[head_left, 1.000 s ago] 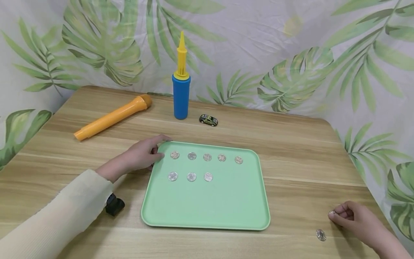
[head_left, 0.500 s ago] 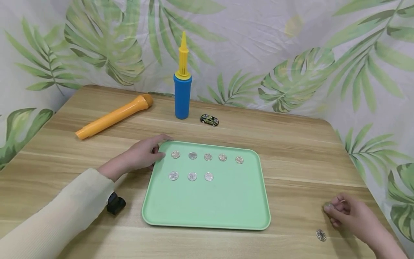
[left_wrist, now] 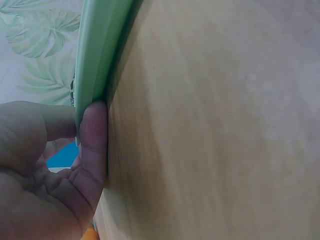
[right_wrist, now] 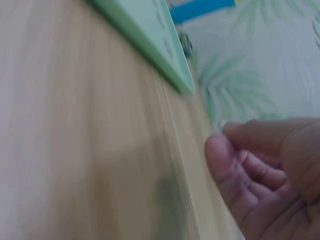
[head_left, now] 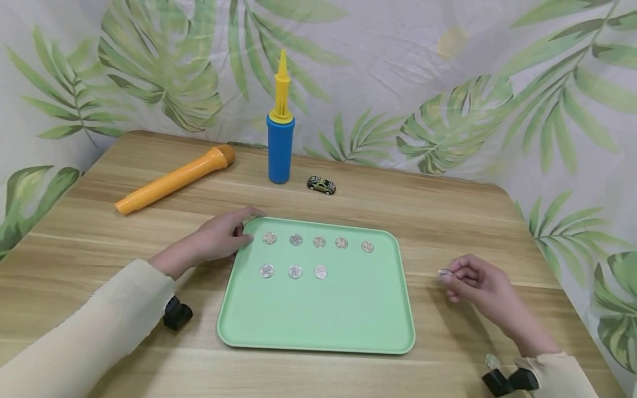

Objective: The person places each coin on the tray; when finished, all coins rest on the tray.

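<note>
At the far left corner of the light green tray (head_left: 368, 326), my left hand (head_left: 219, 237) pinches the rim. In the left wrist view the tray wall (left_wrist: 97, 55) runs between thumb and finger. A back row of several silver coins (head_left: 319, 242) lies in the tray, with three more coins (head_left: 294, 271) in a row before it. To the tray's right, my right hand (head_left: 480, 284) holds a coin (head_left: 444, 273) between thumb and index finger, raised over the table. Another coin (head_left: 491, 361) lies on the table by the right wrist, partly covered by the black wrist camera.
Behind the tray stand a blue and yellow hand pump (head_left: 281, 146) and a small toy car (head_left: 321, 185). An orange toy microphone (head_left: 174, 179) lies at the back left. A leaf-print cloth (head_left: 368, 66) hangs behind the wooden table (head_left: 448, 215).
My right hand has lifted a coin from the right side of the table and carried it left and away from me, nearer the tray. The left hand stays on the rim.
</note>
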